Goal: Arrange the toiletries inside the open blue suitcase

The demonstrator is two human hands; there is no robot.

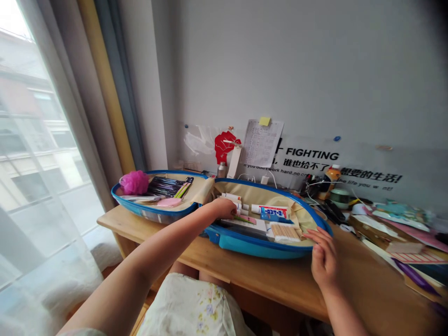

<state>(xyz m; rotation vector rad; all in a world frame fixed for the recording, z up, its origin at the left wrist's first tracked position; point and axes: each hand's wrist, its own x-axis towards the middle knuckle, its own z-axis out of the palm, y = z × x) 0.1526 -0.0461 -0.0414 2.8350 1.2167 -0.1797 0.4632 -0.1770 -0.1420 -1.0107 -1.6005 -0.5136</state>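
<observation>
Left hand [226, 208]: reached into the right half of the blue case [252, 246]. The fingers are curled down over the white tubes [231, 197]. Whether a tube is actually gripped cannot be told.
Right hand [324, 259]: laid flat at the near right rim of the case, fingers straight and together, nothing held.
View: head camera only. Both forearms are seen from above.
Step in hand: judged to be sorting through the case's contents, with contact made at the tubes.
Next move, requirement: a narrow fingertip pinch is judged necessary, as the tubes lie packed side by side. A bracing hand on the rim is also called for.
Blue case: oval, hard glossy shell with a beige fabric lining, opened flat in two halves on the wooden desk [266, 277].
White tubes: small, smooth cylinders, laid at the far left of the right half.
Toothpaste tube [275, 211]: soft, white with blue print, just beside the tubes.
Cotton swabs [284, 232]: a clear flat box of pale sticks, near the right hand.
Bath puff [135, 182]: pink ruffled mesh, round, in the left half.
Pens [167, 185]: a dark, slim bundle, beside the puff.
Pink oval [169, 202]: smooth and flat, material unclear.
</observation>
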